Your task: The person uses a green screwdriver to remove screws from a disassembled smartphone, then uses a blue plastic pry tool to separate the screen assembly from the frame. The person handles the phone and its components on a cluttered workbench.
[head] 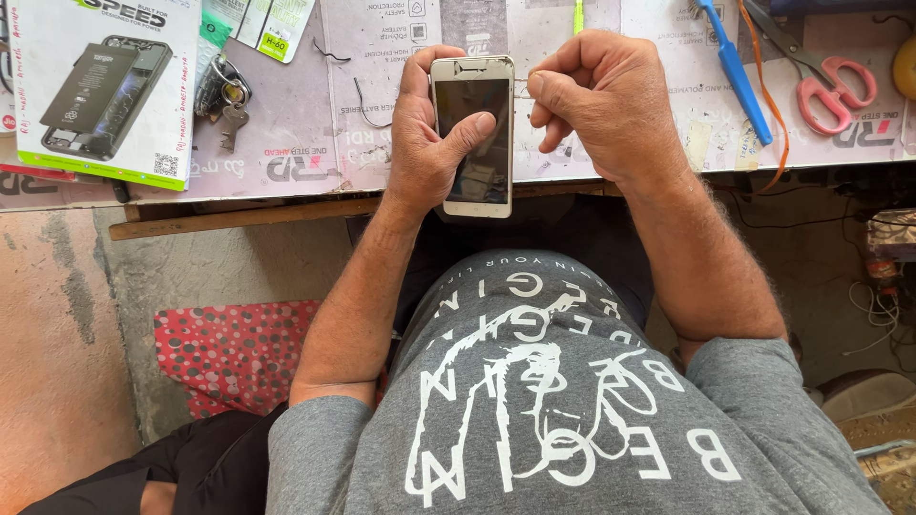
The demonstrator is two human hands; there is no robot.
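Note:
My left hand (425, 143) grips a white smartphone (474, 143) with a dark screen, holding it upright over the table's front edge. Its thumb lies across the glass. My right hand (601, 100) is curled into a loose fist beside the phone's upper right edge. Its thumb and forefinger are pinched together, touching the side of the phone. I cannot make out anything between them.
The table (315, 162) is covered with printed sheets. On it lie a phone battery box (100, 86) at far left, a bunch of keys (227, 100), a blue screwdriver (735, 67) and pink-handled scissors (825, 81). A red dotted cloth (234, 348) lies on the floor at left, and cables (883, 296) at right.

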